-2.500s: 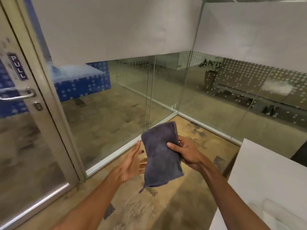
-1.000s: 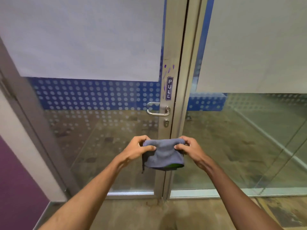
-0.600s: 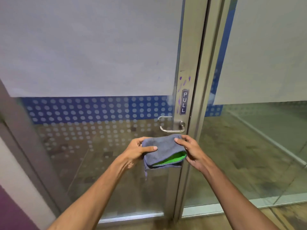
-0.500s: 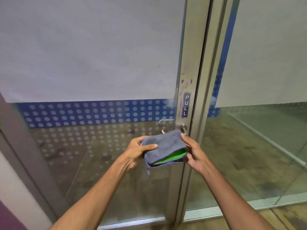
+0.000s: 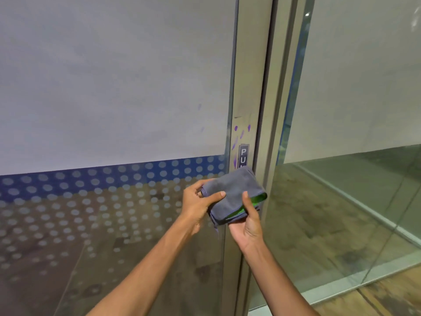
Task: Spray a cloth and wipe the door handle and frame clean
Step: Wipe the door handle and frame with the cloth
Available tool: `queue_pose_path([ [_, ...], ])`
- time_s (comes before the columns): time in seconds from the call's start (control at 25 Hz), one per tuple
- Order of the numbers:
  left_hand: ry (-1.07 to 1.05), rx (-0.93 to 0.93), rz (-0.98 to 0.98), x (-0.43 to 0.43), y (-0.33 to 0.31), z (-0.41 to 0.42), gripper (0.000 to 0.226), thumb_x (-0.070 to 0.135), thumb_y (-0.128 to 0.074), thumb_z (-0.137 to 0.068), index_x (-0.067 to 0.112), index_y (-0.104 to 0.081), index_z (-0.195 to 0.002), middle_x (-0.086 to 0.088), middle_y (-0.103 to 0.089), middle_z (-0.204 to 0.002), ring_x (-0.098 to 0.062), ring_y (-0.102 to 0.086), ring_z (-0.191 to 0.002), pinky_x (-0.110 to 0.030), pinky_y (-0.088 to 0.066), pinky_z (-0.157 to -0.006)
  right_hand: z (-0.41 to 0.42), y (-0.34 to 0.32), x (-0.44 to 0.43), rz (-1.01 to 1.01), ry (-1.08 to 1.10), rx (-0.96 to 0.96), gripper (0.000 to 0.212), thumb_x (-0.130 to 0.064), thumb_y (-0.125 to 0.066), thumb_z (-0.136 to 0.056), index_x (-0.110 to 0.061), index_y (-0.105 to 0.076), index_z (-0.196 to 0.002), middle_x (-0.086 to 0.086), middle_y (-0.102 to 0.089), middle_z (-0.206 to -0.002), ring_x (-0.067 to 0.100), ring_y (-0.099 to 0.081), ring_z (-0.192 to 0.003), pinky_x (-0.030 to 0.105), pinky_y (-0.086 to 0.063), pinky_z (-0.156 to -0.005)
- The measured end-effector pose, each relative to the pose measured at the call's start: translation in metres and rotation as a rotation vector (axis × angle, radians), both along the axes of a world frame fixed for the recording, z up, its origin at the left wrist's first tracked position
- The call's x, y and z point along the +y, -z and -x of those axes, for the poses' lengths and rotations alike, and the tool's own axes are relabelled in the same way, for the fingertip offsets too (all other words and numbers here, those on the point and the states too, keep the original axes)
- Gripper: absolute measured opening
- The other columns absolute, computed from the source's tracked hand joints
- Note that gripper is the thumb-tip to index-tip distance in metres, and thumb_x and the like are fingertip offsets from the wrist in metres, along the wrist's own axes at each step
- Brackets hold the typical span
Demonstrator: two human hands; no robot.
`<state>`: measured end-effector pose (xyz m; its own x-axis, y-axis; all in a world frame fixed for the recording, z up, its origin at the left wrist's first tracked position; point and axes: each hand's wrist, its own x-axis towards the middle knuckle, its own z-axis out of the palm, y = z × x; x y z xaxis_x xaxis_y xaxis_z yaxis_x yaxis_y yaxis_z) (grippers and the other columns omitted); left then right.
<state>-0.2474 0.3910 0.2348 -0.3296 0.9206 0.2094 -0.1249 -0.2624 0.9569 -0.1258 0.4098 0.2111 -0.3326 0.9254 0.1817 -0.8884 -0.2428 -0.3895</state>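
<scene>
left hand [image 5: 198, 202] pinching folded cloth [image 5: 232, 193], thumb on top | right hand [image 5: 247, 221] cupping it from below, palm up

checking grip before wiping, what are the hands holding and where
Both hold the folded grey cloth: left hand pinches its left end, right hand its lower right edge.

A small dark sign [image 5: 243, 156] with white capital letters is standing upright on the metal door stile [image 5: 248, 65], just right of the frame's centre. The letters are running from top to bottom, and only "P" and "U" are showing. The folded grey cloth [image 5: 232, 192] is covering the sign's lower part, so the rest of the word cannot be read. No other text, brand or number is showing anywhere in the frame.
</scene>
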Motion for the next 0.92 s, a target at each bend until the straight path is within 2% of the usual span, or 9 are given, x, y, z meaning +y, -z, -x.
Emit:
queue_pose_path([
  [0.12,-0.005,0.241,-0.069,0.023,-0.01,-0.001,0.035,0.006,-0.087,-0.073,0.021,-0.072,-0.101,0.007,-0.076,-0.095,-0.008,-0.073,-0.09,-0.018,-0.058,-0.073,-0.005,-0.012,0.028,0.093,0.045,-0.032,0.05,-0.01,-0.052,-0.087,0.003,-0.046,-0.136,0.019,-0.068,-0.111,0.032,-0.065,-0.098,0.046,-0.05,-0.094],
  [0.24,-0.133,0.586,-0.125,0.042,-0.03,0.003,0.04,0.037,-0.084,-0.077,0.023,-0.07,-0.111,0.015,-0.071,-0.105,-0.006,-0.069,-0.1,-0.018,-0.057,-0.081,-0.014,-0.02,0.055,0.132,0.057,-0.049,0.047,-0.006,-0.048,-0.09,0.0,-0.047,-0.136,0.021,-0.063,-0.123,0.037,-0.06,-0.11,0.051,-0.046,-0.101],
  [0.32,-0.458,0.925,-0.284,0.058,-0.042,0.015,0.049,0.055,-0.071,-0.081,0.021,-0.068,-0.117,0.012,-0.067,-0.114,-0.009,-0.064,-0.107,-0.024,-0.053,-0.088,-0.026,-0.019,0.072,0.142,0.144,-0.067,0.048,-0.002,-0.049,-0.09,-0.003,-0.047,-0.138,0.021,-0.057,-0.132,0.037,-0.055,-0.121,0.053,-0.044,-0.103],
  [0.4,-0.792,1.328,-0.467,0.079,-0.052,0.033,0.058,0.055,-0.059,-0.087,0.013,-0.064,-0.127,-0.005,-0.06,-0.135,-0.023,-0.054,-0.125,-0.04,-0.044,-0.103,-0.04,-0.013,0.085,0.142,0.207,-0.082,0.044,0.0,-0.055,-0.086,-0.007,-0.056,-0.129,0.016,-0.065,-0.124,0.032,-0.064,-0.11,0.046,-0.057,-0.087],
  [0.52,-0.938,1.716,-0.424,0.105,-0.065,0.066,0.078,0.06,-0.046,-0.095,0.012,-0.031,-0.155,-0.011,-0.007,-0.166,-0.033,-0.015,-0.151,-0.057,-0.01,-0.121,-0.055,0.009,0.093,0.166,0.32,-0.126,0.037,0.002,-0.06,-0.083,-0.01,-0.062,-0.117,0.008,-0.075,-0.104,0.025,-0.072,-0.094,0.037,-0.061,-0.069],
  [0.64,-0.961,1.873,-0.308,0.122,-0.06,0.087,0.09,0.07,-0.032,-0.096,0.021,0.01,-0.158,-0.001,0.039,-0.157,-0.027,0.019,-0.15,-0.056,0.014,-0.117,-0.063,0.038,0.096,0.138,0.526,-0.321,0.047,0.008,-0.061,-0.084,-0.003,-0.052,-0.128,0.005,-0.069,-0.109,0.016,-0.07,-0.093,0.028,-0.06,-0.075],
  [0.76,-1.035,1.896,-0.381,0.13,-0.055,0.093,0.089,0.072,-0.023,-0.096,0.02,0.021,-0.155,-0.006,0.024,-0.164,-0.032,-0.002,-0.151,-0.059,0.001,-0.114,-0.063,0.05,0.097,-0.114,0.679,-0.61,0.04,0.017,-0.057,-0.084,-0.004,-0.055,-0.117,-0.016,-0.071,-0.097,-0.004,-0.067,-0.086,0.012,-0.054,-0.075],
  [0.84,-1.056,1.871,-0.425,0.133,-0.054,0.094,0.088,0.071,-0.021,-0.097,0.018,0.016,-0.156,-0.009,-0.003,-0.164,-0.033,-0.012,-0.147,-0.059,-0.003,-0.113,-0.06,0.05,0.093,-0.228,0.763,-0.709,0.042,0.019,-0.054,-0.084,-0.011,-0.055,-0.113,-0.025,-0.07,-0.097,-0.007,-0.065,-0.091,0.009,-0.05,-0.079],
  [0.92,-1.067,1.844,-0.455,0.135,-0.053,0.096,0.088,0.07,-0.021,-0.097,0.015,0.011,-0.158,-0.008,-0.01,-0.161,-0.032,-0.013,-0.147,-0.058,-0.004,-0.114,-0.062,0.05,0.089,-0.316,0.881,-0.77,0.047,0.011,-0.055,-0.083,-0.021,-0.057,-0.118,-0.023,-0.068,-0.107,-0.004,-0.063,-0.1,0.01,-0.048,-0.084],
])
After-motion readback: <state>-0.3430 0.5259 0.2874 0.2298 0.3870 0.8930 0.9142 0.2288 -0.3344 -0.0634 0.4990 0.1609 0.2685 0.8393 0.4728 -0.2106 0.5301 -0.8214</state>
